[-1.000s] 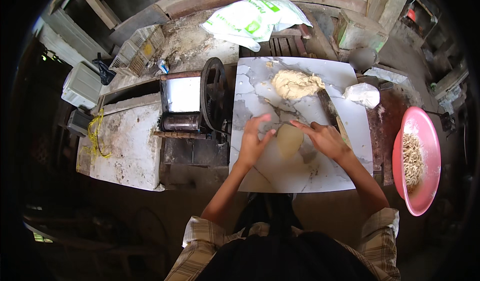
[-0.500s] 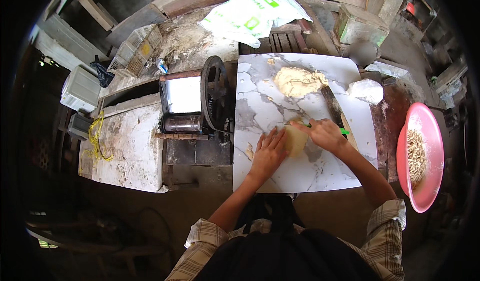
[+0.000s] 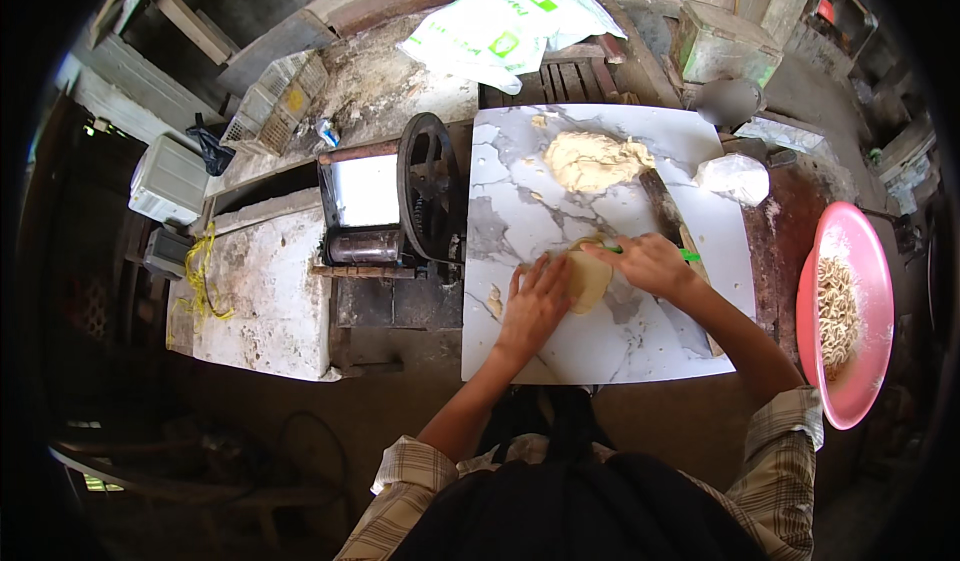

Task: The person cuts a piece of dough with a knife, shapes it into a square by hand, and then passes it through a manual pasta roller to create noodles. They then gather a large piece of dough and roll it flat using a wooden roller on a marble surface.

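On the marble-patterned board (image 3: 650, 341) lies a flat pale sheet of dough (image 3: 590, 283). My left hand (image 3: 537, 298) rests flat on its left part, fingers stretched out. My right hand (image 3: 655, 264) is closed around a green-handled knife (image 3: 690, 255) at the sheet's far right edge; the blade is mostly hidden by the fingers. A narrow strip of dough (image 3: 583, 243) curves along the far edge, by the fingertips. Farther back sits a large rough lump of dough (image 3: 595, 163), with small scraps around the board.
Left of the board stands a roller machine (image 3: 365, 206) with a big wheel (image 3: 430, 186). A pink basin (image 3: 868, 316) of cut dough strips is at the right. A wooden bar (image 3: 670, 211), a white bag (image 3: 733, 179) and a large printed sack (image 3: 510, 31) lie around.
My right hand has shifted slightly with the knife along the dough's far edge, where a strip now shows apart more plainly. My left hand has stayed nearly in place.
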{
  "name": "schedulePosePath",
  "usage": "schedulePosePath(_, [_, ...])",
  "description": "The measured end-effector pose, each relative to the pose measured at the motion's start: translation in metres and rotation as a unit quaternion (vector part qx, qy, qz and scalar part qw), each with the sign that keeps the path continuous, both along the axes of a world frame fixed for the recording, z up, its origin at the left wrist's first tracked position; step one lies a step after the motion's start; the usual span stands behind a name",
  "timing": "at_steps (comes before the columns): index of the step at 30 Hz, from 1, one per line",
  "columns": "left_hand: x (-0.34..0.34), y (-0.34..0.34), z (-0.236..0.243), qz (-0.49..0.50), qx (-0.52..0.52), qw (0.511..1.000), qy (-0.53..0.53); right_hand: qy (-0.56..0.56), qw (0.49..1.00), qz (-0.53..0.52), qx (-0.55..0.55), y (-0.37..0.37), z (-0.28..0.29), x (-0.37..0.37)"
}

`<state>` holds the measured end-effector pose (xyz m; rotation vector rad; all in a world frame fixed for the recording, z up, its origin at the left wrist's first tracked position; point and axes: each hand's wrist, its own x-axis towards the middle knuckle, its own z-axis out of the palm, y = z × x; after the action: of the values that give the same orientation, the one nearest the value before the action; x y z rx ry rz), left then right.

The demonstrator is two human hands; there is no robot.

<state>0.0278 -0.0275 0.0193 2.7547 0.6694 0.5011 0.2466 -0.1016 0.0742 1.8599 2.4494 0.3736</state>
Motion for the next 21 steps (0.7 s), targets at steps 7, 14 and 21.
schedulePosePath(7, [-0.002,0.002,-0.005,-0.003,-0.015,1.000,0.015,-0.004,0.998,-0.015,-0.058,-0.026,0.019,0.022])
schedulePosePath(14, [0.007,0.004,-0.001,-0.013,-0.011,1.000,-0.022,-0.016,0.990,-0.105,-0.096,-0.070,0.020,0.051])
schedulePosePath(21, [0.053,0.036,0.001,0.072,-0.069,0.993,-0.068,0.243,0.916,-0.315,0.053,-0.021,-0.008,0.002])
